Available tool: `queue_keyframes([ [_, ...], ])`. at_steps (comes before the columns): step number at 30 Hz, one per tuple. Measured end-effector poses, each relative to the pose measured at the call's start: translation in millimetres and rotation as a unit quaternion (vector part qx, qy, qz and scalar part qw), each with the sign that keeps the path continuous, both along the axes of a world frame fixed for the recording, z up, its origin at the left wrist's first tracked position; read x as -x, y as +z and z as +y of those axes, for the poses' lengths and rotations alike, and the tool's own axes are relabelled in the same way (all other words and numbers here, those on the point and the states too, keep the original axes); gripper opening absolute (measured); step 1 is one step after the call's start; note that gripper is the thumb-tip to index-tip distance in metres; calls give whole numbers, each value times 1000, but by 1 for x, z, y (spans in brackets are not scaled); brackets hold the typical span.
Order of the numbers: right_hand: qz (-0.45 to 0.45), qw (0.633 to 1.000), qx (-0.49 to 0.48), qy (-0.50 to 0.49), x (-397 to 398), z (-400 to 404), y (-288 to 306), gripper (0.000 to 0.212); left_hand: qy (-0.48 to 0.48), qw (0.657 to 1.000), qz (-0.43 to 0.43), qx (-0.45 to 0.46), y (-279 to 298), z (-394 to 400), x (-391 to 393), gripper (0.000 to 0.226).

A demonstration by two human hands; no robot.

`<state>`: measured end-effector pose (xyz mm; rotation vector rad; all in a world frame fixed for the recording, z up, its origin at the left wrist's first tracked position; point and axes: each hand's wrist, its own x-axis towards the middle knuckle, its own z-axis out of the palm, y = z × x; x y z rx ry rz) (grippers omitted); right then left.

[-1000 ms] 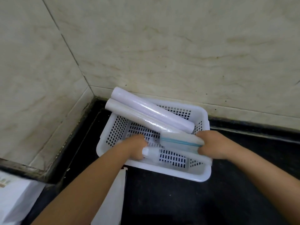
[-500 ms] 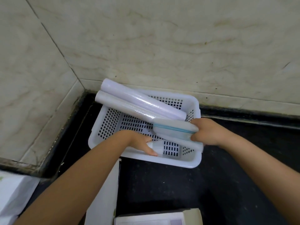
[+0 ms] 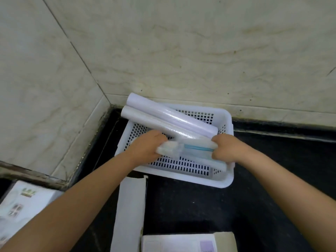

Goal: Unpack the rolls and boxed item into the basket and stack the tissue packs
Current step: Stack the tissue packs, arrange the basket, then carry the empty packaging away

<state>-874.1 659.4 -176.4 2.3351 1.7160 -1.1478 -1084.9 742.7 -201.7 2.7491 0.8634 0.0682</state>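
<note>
In the white basket (image 3: 221, 180), pushed into the corner of the dark surface (image 3: 200, 206), two hands hold one pack with a blue stripe (image 3: 192, 149) between them. The left hand (image 3: 145, 149) grips its left end, with the fingers wrapped around the crinkled wrapping. The right hand (image 3: 224, 149) holds the right end, the fingers curled tight on it. Half a second ago the left hand was lower, with the fingers near a small roll (image 3: 221, 166) on the basket floor; now it has come up to the pack, and the pack is carried by both hands above the bottom. The small roll lies under the pack along the near wall of the basket, only partly visible.

Behind the hands, two long rolls (image 3: 172, 120) lie side by side diagonally, their left ends resting over the far left rim, their right ends inside the basket. I judge that the rolls are already unpacked and the pack is now being settled or turned into its place.

Outside the basket, a white flat package (image 3: 130, 211) lies on the surface in front, an open box (image 3: 181, 242) sits at the bottom edge, and printed tissue packs (image 3: 23, 202) wait at the lower left. The stacking seems not yet started.
</note>
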Motion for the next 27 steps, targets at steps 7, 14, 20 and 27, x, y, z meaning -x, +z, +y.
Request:
queue_keyframes([
  [7,242,963,102,-59,60,38,-52,55,-18,992,-55,-114,-13,-1,32,35],
  [14,184,981,65,-7,66,46,-70,70,41,991,120,47,-29,10,10,12],
  [20,66,982,83,154,61,31,-73,68,18,957,269,104,-34,11,-4,35],
  [27,118,990,37,71,58,27,-66,57,150,888,146,408,-16,18,5,66],
])
